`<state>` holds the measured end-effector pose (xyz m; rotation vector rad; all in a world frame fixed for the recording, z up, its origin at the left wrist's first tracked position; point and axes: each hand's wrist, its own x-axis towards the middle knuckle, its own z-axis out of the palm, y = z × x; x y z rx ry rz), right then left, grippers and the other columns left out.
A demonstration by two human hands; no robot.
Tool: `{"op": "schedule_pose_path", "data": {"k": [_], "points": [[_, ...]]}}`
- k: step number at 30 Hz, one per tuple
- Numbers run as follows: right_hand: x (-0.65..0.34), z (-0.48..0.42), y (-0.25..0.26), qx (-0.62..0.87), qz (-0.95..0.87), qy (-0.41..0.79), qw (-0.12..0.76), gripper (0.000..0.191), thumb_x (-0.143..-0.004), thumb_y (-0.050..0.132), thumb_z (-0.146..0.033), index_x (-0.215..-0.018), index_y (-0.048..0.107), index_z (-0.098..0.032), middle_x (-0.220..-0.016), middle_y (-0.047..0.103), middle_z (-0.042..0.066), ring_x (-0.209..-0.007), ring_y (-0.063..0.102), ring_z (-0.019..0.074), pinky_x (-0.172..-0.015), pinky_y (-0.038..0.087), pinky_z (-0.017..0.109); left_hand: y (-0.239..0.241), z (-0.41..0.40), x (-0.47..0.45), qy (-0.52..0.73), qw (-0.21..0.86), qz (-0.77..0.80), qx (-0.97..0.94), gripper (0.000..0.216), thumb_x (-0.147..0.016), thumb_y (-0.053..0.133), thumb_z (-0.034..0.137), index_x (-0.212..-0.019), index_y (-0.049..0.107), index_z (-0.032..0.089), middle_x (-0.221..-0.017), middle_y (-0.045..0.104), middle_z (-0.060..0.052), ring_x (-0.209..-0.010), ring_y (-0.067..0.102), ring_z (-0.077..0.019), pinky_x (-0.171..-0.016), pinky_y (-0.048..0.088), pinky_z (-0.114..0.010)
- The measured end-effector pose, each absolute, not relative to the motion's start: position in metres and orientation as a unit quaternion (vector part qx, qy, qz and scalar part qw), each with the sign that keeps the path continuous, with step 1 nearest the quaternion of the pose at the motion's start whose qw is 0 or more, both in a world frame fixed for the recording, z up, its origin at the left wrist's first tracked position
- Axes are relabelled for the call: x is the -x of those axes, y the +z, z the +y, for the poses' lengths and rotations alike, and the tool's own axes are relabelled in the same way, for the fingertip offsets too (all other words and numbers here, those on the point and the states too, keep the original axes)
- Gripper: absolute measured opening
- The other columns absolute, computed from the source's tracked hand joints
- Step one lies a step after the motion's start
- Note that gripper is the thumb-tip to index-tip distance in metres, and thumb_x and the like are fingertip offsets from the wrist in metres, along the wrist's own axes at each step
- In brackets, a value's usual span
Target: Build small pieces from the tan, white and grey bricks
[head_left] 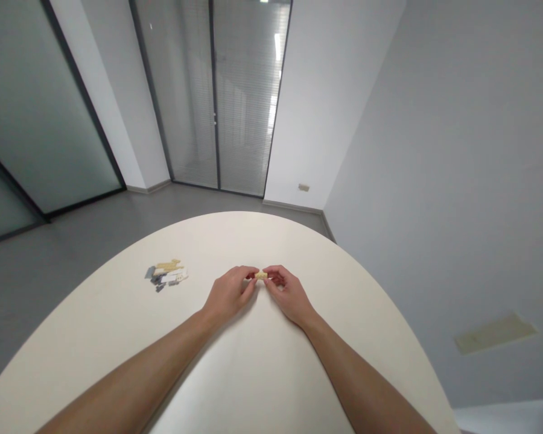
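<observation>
A small pale yellow toy building brick [261,275] is held between my two hands, over the middle of the white table. My left hand [231,292] pinches its left end between thumb and fingers. At the right end, my right hand [289,293] grips it the same way. The fingertips cover both ends of the brick, and its finer details are too small to make out. Off to the left lies a small pile of loose building pieces [167,274] in yellow, white and grey.
The round white table [235,386] curves away on both sides, its far edge just beyond my hands. Behind it are a grey floor [181,208], a glass door [215,108] and white walls. A strip of tape [495,333] is on the right wall.
</observation>
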<state>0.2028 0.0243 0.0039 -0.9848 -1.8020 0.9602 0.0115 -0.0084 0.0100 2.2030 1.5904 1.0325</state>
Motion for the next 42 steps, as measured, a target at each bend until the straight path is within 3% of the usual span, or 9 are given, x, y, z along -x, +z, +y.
{"op": "schedule_pose_path", "data": {"k": [18,42], "points": [[-0.2016,0.0278,-0.0041,0.371,-0.709,0.410,0.438,0.023,-0.088,0.060,-0.025,-0.111,0.065,-0.023,-0.106,0.073,0.005,-0.094,0.067,0.0181,-0.089,0.052,0.035,0.0104,-0.0086,-0.0111,0.359,0.104,0.528,-0.763,0.027,-0.095,0.050,0.025,-0.117,0.065,0.024,-0.109,0.073,-0.003,-0.100,0.066,-0.0204,-0.087,0.050,-0.034],[-0.2021,0.0256,-0.0002,0.387,-0.718,0.392,0.426,0.019,-0.088,0.062,-0.025,-0.106,0.066,-0.022,-0.096,0.072,0.003,-0.086,0.066,0.0169,-0.082,0.051,0.033,0.0088,-0.0074,-0.0097,0.349,0.121,0.519,-0.771,0.025,-0.095,0.051,0.028,-0.115,0.066,0.025,-0.107,0.072,-0.002,-0.098,0.066,-0.0197,-0.088,0.050,-0.033]]}}
